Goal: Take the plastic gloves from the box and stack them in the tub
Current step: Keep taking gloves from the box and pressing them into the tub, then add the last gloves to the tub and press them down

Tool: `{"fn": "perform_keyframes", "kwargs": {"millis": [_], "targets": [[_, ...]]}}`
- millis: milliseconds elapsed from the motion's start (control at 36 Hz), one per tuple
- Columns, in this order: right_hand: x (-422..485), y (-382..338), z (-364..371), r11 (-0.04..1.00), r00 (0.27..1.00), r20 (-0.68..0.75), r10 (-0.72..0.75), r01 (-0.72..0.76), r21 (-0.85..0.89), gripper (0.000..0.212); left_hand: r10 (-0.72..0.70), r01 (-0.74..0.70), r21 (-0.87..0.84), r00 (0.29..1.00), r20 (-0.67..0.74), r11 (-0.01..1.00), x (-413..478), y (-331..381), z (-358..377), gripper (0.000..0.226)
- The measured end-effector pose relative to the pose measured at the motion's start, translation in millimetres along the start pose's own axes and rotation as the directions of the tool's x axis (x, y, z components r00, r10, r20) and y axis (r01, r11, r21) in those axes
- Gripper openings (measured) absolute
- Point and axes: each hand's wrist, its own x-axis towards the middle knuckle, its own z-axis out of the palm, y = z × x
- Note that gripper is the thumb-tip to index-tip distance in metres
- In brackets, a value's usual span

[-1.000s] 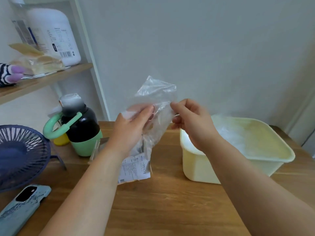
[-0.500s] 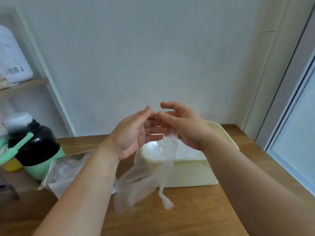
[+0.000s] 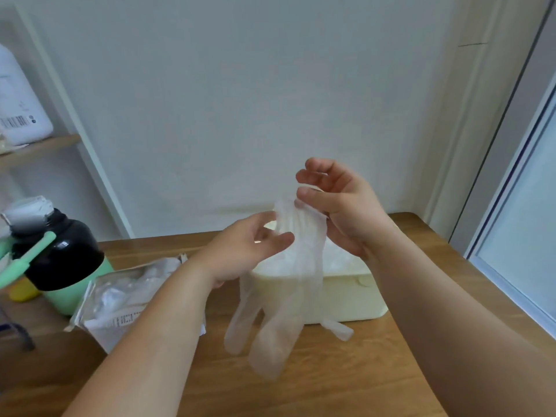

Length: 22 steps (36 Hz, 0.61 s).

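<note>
Over a wooden table, the right hand pinched a plastic glove by its cuff near the tub; whether the left hand gripped it was unclear. Laying it flat should stack best.

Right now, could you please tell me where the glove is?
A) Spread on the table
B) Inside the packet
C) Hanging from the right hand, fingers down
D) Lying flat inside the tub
C: the right hand pinches the glove by its cuff, and the glove's fingers dangle in front of the tub, clear of the table.
</note>
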Motion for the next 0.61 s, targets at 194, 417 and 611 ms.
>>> {"fn": "perform_keyframes", "kwargs": {"millis": [194,417,611], "targets": [[-5,-10,-26,0.914,0.992,-0.119,0.031,-0.076,-0.399,0.043,0.115,-0.171,-0.304,0.974,-0.193,0.937,20,16,-3,0.007],[-5,-26,-44,0.783,0.954,-0.187,0.233,-0.298,-0.546,0.064,0.115,-0.113,0.080,0.993,-0.015,0.990,44,51,2,0.022],[4,-9,-80,0.595,0.884,-0.465,0.052,-0.401,-0.697,0.050,0.357,-0.150,0.713,0.922,-0.148,0.685,45,49,24,0.051]]}}
